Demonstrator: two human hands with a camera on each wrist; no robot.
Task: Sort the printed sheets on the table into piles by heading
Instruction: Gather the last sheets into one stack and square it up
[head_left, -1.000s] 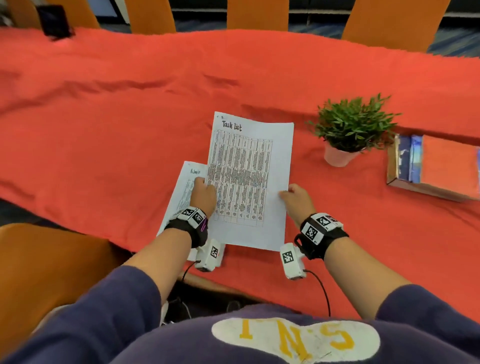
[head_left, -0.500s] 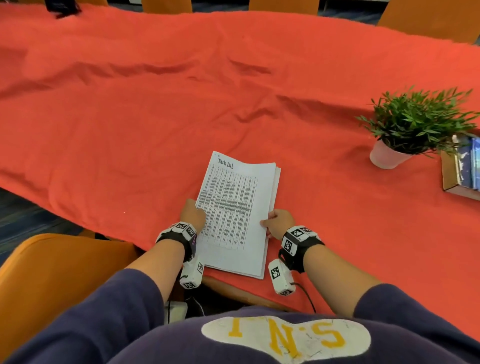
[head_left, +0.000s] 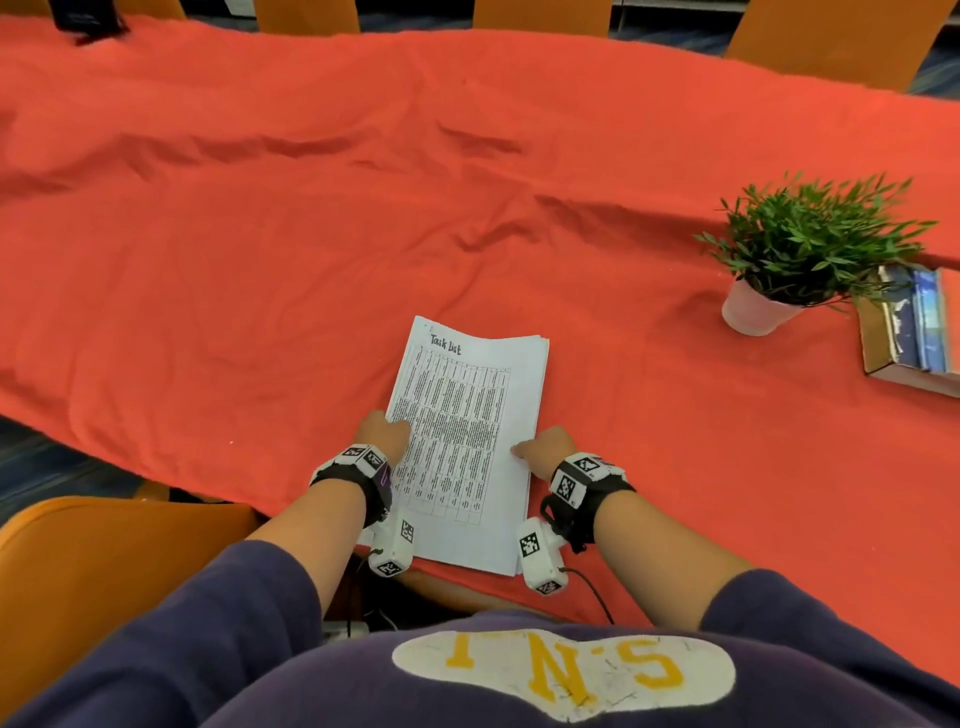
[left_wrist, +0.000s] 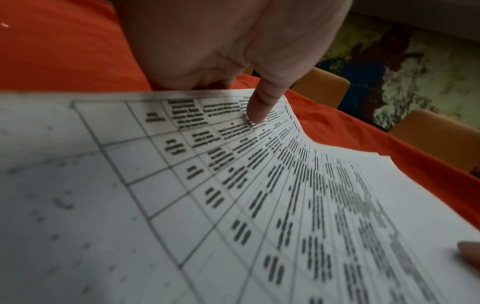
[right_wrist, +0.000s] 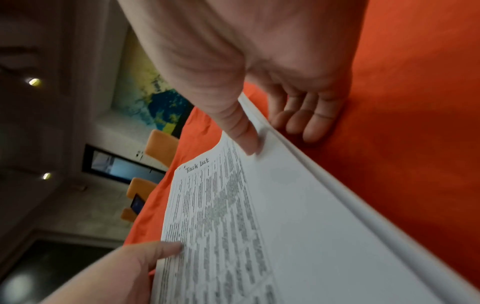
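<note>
A stack of printed sheets (head_left: 467, 431) lies near the front edge of the red tablecloth (head_left: 311, 208). Its top sheet is headed "Task List" above a dense table. My left hand (head_left: 382, 431) pinches the stack's left edge; in the left wrist view the thumb (left_wrist: 259, 107) presses on the top sheet (left_wrist: 233, 205) and the fingers curl beneath. My right hand (head_left: 545, 449) pinches the right edge. The right wrist view shows its thumb (right_wrist: 241, 131) on top of the stack (right_wrist: 259, 226) and its fingers (right_wrist: 306, 121) below. The lower sheets' headings are hidden.
A potted green plant (head_left: 810, 249) stands at the right, with a cardboard box of books (head_left: 914, 332) beside it. An orange chair (head_left: 104, 561) sits at my left, and more chairs line the far side. A dark device (head_left: 88, 23) lies at the far left corner.
A second sheet that stuck out to the left under the Task List sheet is now squared into one stack. Both hands have drawn in to the stack's side edges.
</note>
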